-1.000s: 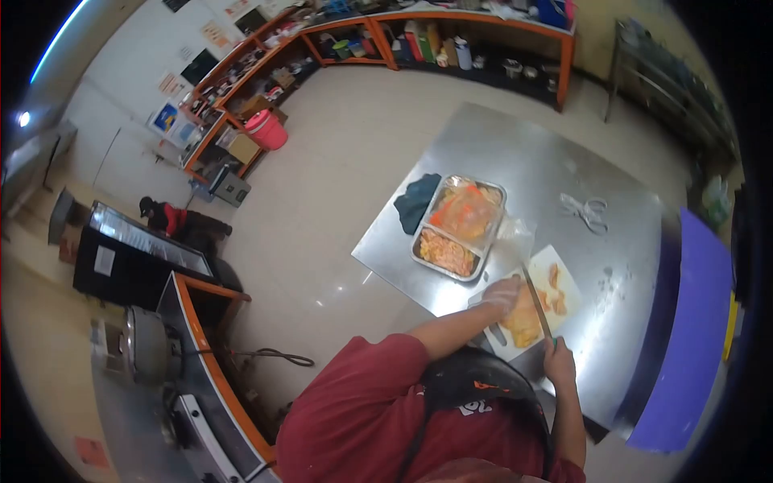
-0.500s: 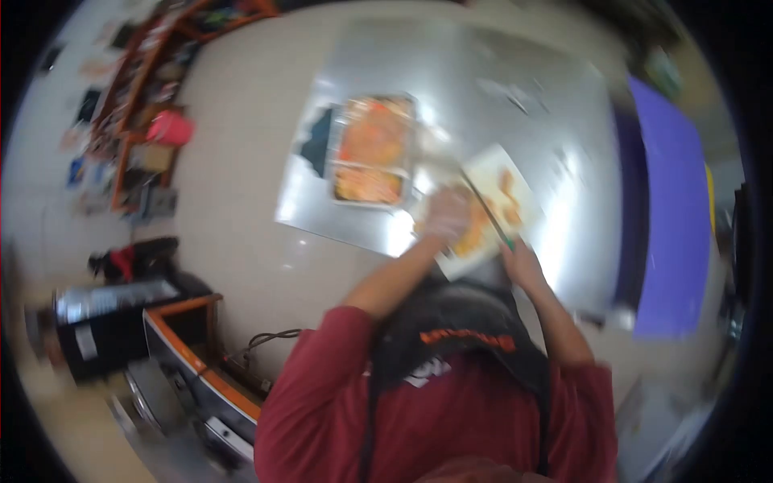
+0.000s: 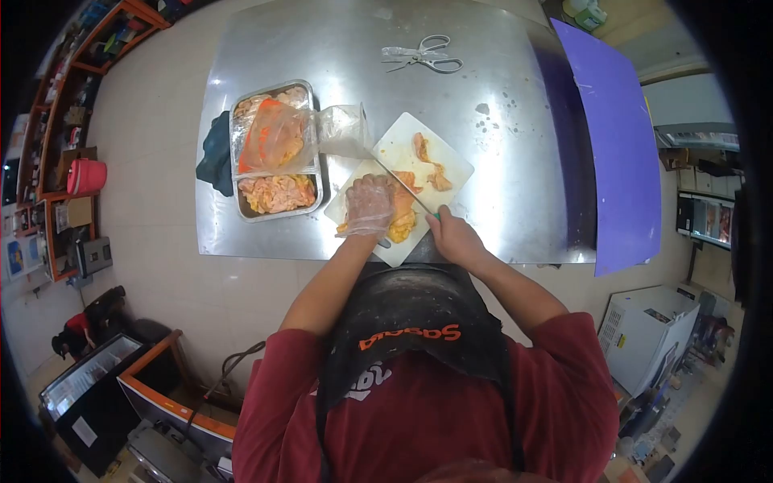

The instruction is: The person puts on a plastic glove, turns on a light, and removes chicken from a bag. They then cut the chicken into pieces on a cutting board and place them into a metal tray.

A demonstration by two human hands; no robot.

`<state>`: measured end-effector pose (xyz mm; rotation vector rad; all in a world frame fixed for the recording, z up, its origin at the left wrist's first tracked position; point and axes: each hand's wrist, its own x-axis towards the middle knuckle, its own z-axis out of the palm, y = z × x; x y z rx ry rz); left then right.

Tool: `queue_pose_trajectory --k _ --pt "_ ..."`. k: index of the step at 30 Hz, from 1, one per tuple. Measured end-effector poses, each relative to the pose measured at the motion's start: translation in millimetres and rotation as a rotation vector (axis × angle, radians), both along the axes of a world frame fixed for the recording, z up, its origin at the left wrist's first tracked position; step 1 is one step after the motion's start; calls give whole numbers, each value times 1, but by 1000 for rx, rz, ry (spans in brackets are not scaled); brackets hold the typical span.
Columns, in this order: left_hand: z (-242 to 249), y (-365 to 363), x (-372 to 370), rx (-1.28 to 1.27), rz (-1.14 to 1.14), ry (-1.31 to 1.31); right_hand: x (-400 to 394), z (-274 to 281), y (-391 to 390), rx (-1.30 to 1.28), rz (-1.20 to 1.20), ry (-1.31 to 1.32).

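My left hand point(image 3: 369, 206), in a clear plastic glove, presses down on raw chicken point(image 3: 402, 223) on a white cutting board point(image 3: 456, 158). Its fingers lie over the meat. My right hand point(image 3: 455, 235) is bare and wrapped round the green handle of a knife point(image 3: 398, 177), whose blade lies diagonally across the chicken beside my left hand. Smaller chicken pieces point(image 3: 437, 179) rest on the board's right part. Left of the board, a metal tray point(image 3: 320, 193) holds more chicken, partly covered by a plastic bag point(image 3: 276, 138).
White-handled scissors point(image 3: 424, 56) lie on the far part of the metal table point(image 3: 354, 48). A dark cloth point(image 3: 216, 154) is left of the tray. A purple panel point(image 3: 616, 153) stands at the table's right side. Another person point(image 3: 78, 326) is at the far lower left.
The whole view has shifted, with the table now nearer and the picture sharper. My left hand is still on the chicken, and my right hand still holds the knife over it.
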<state>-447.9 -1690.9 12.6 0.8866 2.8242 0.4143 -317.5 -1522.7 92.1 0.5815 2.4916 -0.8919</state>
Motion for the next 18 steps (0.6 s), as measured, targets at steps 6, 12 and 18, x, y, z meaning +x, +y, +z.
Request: queue_pose_trajectory --k 6,12,18 --pt "-1 8 5 -35 -3 -42 6 5 -1 5 -45 -60" --pt "4 15 3 -94 4 -52 32 10 3 11 -14 -173" --pt "20 5 12 -104 -64 -64 -17 0 -10 36 -48 -112"
